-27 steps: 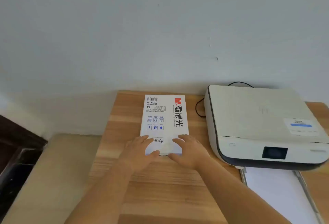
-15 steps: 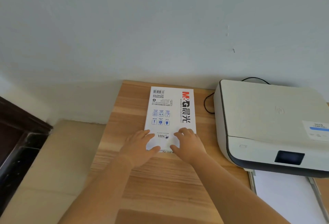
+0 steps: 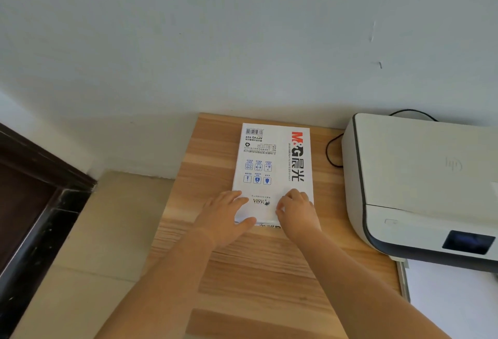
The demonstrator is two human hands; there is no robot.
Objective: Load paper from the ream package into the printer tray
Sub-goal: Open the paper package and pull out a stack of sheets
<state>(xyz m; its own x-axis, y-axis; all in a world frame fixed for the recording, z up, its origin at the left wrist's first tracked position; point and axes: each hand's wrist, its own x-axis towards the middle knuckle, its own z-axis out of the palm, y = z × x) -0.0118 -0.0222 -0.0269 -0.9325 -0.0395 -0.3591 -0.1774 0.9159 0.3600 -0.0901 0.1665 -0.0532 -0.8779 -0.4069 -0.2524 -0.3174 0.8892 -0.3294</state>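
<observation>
Since the earlier frames the right hand (image 3: 297,213) has changed its hold: its fingers, which lay flatter on the wrapper, are now curled at the near end of the ream package (image 3: 272,174), thumb and fingertips seemingly pinching the wrapping — the blur there leaves the exact grip uncertain. Left hand (image 3: 225,216) has barely shifted; it lies with fingers fairly straight on the near left corner of the package, thumb along the near edge, pressing rather than gripping.

The package is a white paper-wrapped block lying flat on the wooden table (image 3: 256,279), long side running away from the person, its far end close to the wall (image 3: 242,42). It carries a red and black M&G logo, a barcode at the far left corner and rows of small blue icons. Its near end looks slightly torn or opened.

Well to the right stands a white printer (image 3: 420,185) with a dark band and a small screen; its paper tray (image 3: 455,303) sticks out toward the person, holding white sheets. A black cable (image 3: 330,155) loops between package and printer.
</observation>
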